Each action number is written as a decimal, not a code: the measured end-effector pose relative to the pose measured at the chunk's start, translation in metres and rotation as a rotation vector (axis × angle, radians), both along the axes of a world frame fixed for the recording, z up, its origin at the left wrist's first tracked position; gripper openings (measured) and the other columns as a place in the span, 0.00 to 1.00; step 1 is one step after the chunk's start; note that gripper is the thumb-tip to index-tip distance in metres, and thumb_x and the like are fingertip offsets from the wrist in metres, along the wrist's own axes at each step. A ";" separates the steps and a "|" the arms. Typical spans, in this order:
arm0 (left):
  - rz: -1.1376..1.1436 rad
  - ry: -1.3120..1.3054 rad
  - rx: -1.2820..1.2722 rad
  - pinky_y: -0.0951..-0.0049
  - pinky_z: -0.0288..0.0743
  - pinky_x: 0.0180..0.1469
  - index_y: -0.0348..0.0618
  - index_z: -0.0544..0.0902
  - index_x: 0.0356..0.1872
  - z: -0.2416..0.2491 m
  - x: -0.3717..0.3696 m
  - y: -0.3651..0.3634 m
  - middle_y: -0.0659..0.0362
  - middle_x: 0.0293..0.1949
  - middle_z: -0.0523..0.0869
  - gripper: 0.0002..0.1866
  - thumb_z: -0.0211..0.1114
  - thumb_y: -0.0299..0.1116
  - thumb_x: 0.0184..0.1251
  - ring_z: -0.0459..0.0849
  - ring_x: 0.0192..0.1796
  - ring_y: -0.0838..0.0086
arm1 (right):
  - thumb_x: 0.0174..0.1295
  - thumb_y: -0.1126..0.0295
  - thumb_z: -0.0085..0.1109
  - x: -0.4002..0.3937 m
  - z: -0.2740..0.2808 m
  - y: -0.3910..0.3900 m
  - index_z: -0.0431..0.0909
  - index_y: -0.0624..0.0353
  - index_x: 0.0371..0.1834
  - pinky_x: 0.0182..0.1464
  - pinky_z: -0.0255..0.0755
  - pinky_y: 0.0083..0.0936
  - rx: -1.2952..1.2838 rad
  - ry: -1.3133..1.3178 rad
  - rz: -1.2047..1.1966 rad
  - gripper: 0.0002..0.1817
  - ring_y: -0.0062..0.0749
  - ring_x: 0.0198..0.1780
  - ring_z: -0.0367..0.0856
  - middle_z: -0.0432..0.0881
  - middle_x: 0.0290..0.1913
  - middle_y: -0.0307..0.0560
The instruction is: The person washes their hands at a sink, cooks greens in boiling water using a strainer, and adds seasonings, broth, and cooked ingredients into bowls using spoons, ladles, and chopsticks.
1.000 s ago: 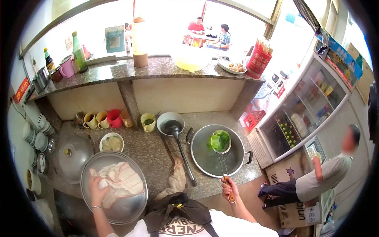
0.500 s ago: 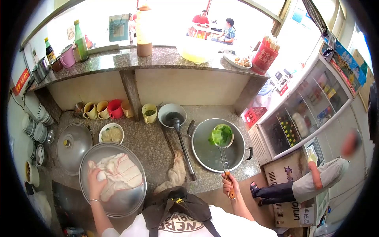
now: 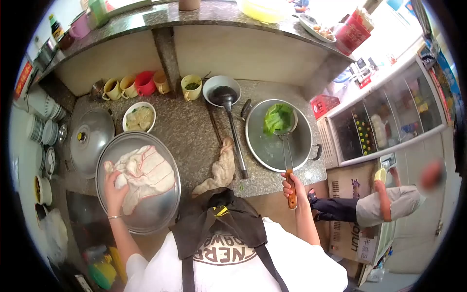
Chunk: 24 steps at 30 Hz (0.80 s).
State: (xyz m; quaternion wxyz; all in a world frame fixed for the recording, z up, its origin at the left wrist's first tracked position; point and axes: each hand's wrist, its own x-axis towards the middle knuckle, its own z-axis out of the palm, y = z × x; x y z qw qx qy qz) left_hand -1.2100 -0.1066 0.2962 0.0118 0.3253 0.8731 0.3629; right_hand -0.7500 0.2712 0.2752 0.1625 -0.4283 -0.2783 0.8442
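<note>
Leafy greens point(image 3: 278, 118) lie in a strainer point(image 3: 288, 146) over a large pot point(image 3: 258, 151) of cloudy liquid. My right hand point(image 3: 293, 187) is closed round the strainer's wooden handle. On the left, my left hand point(image 3: 116, 187) grips a white cloth with red stripes point(image 3: 148, 170), bunched on a large round metal lid point(image 3: 146, 221). Between the two, a long-handled black ladle point(image 3: 224, 96) rests in a white bowl point(image 3: 210, 86), its handle pointing towards me. A beige rag point(image 3: 222, 168) lies beside that handle.
A bowl of food point(image 3: 139, 118), a second metal lid point(image 3: 91, 141) and several mugs point(image 3: 146, 82) stand on the granite counter point(image 3: 187, 131). Above is a shelf point(image 3: 224, 17) with bottles and plates. A person point(image 3: 384, 204) stands at the right by a glass-door fridge point(image 3: 384, 121).
The camera view has tilted down, so the counter sits higher in the frame. The greens and strainer remain over the pot, and both hands keep their holds.
</note>
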 end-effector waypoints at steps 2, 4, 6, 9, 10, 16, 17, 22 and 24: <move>0.025 -0.002 0.004 0.69 0.67 0.49 0.37 0.75 0.38 0.001 0.003 -0.006 0.52 0.40 0.75 0.19 0.62 0.24 0.37 0.74 0.46 0.59 | 0.65 0.56 0.41 -0.010 0.005 0.000 0.67 0.59 0.48 0.18 0.60 0.19 0.102 -0.112 0.014 0.18 0.19 0.13 0.58 0.61 0.18 0.35; 0.039 -0.010 0.011 0.68 0.68 0.49 0.37 0.76 0.37 0.012 0.009 -0.007 0.51 0.41 0.75 0.20 0.63 0.25 0.36 0.75 0.46 0.58 | 0.65 0.56 0.41 -0.028 0.025 -0.009 0.67 0.58 0.48 0.18 0.60 0.19 0.137 -0.195 0.038 0.18 0.19 0.13 0.58 0.62 0.18 0.36; 0.095 0.012 -0.005 0.68 0.68 0.49 0.37 0.77 0.37 0.008 0.010 -0.017 0.51 0.41 0.76 0.20 0.63 0.26 0.36 0.75 0.46 0.58 | 0.65 0.58 0.41 -0.043 0.031 -0.017 0.67 0.57 0.47 0.17 0.60 0.20 0.216 -0.240 0.075 0.16 0.20 0.14 0.60 0.63 0.18 0.37; 0.167 0.028 -0.001 0.67 0.69 0.48 0.37 0.77 0.37 0.002 0.016 -0.033 0.51 0.40 0.76 0.20 0.65 0.27 0.35 0.75 0.46 0.57 | 0.64 0.56 0.41 -0.069 0.040 -0.033 0.68 0.59 0.48 0.14 0.58 0.17 0.362 -0.201 0.236 0.19 0.18 0.11 0.58 0.63 0.18 0.36; 0.153 0.023 0.002 0.67 0.69 0.48 0.38 0.78 0.38 0.001 0.017 -0.039 0.51 0.40 0.76 0.21 0.65 0.28 0.35 0.75 0.45 0.57 | 0.64 0.56 0.40 -0.083 0.043 -0.039 0.67 0.59 0.49 0.14 0.58 0.17 0.361 -0.146 0.287 0.20 0.18 0.11 0.58 0.64 0.19 0.38; 0.218 0.071 0.016 0.67 0.70 0.46 0.40 0.78 0.36 -0.020 0.025 -0.059 0.53 0.37 0.76 0.19 0.66 0.30 0.34 0.75 0.44 0.59 | 0.66 0.58 0.39 -0.187 0.032 -0.054 0.65 0.60 0.54 0.16 0.58 0.18 0.196 0.093 0.620 0.20 0.19 0.13 0.59 0.64 0.24 0.37; 0.224 0.065 0.023 0.67 0.70 0.46 0.40 0.79 0.35 -0.023 0.025 -0.063 0.53 0.36 0.76 0.19 0.65 0.31 0.34 0.75 0.43 0.59 | 0.66 0.58 0.39 -0.208 0.026 -0.056 0.65 0.60 0.54 0.16 0.59 0.19 0.199 0.092 0.656 0.20 0.20 0.14 0.60 0.64 0.23 0.37; 0.280 0.087 0.006 0.69 0.70 0.45 0.38 0.78 0.37 -0.043 0.029 -0.080 0.52 0.36 0.75 0.21 0.65 0.30 0.34 0.76 0.41 0.60 | 0.65 0.60 0.41 -0.292 0.002 -0.073 0.64 0.62 0.51 0.16 0.59 0.22 0.378 0.092 0.795 0.19 0.21 0.14 0.62 0.65 0.23 0.38; 0.325 0.070 -0.008 0.69 0.70 0.45 0.38 0.78 0.37 -0.042 0.036 -0.085 0.52 0.36 0.75 0.21 0.65 0.30 0.34 0.76 0.42 0.60 | 0.65 0.59 0.42 -0.313 -0.011 -0.072 0.65 0.63 0.50 0.19 0.61 0.24 0.583 0.009 0.874 0.19 0.23 0.16 0.64 0.67 0.22 0.39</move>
